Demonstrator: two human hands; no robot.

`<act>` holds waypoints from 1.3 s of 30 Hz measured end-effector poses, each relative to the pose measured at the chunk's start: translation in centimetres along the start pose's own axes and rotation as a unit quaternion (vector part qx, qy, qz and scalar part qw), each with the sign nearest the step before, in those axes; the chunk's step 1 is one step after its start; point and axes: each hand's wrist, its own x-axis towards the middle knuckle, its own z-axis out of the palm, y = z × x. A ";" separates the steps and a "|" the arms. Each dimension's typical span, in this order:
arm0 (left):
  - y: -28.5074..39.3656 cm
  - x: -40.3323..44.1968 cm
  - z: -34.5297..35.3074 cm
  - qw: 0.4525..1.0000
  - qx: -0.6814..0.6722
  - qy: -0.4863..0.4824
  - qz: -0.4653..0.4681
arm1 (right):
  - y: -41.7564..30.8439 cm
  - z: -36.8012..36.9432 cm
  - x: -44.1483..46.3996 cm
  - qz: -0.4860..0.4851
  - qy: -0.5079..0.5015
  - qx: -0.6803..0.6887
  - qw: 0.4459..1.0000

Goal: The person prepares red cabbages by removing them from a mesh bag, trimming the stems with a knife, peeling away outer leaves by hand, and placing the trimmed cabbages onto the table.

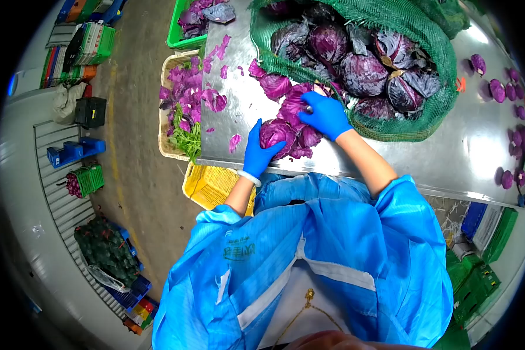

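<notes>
A pale sack point(68, 104) sits beside a black crate point(90, 113) at far left. Near a blue plastic stand point(76, 151), a green basket point(92, 179) holds purple produce point(73, 184).

A shiny steel table point(402, 166) carries everything here. Seen from its middle, an open green net sack point(394, 131) full of cabbages lies towards 12 o'clock. A red cabbage head point(274, 133) sits at 8 o'clock, with broad purple leaves point(274, 86) at 9. Torn leaf scraps point(234, 143) lie scattered from 8 to 10, and small purple rounds point(497, 91) from 2 to 4.
</notes>
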 end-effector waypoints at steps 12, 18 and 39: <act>1.3 -0.7 -0.2 0.993 0.078 -0.044 0.073 | 4.7 3.9 1.8 0.020 0.054 -0.158 0.986; 0.8 -0.9 -0.1 0.998 0.004 -0.043 0.035 | -3.9 1.0 -0.8 -0.079 -0.022 0.011 0.997; 5.2 0.5 -0.8 0.918 -0.376 0.119 -0.046 | -7.2 0.3 -2.6 0.133 -0.044 0.145 0.979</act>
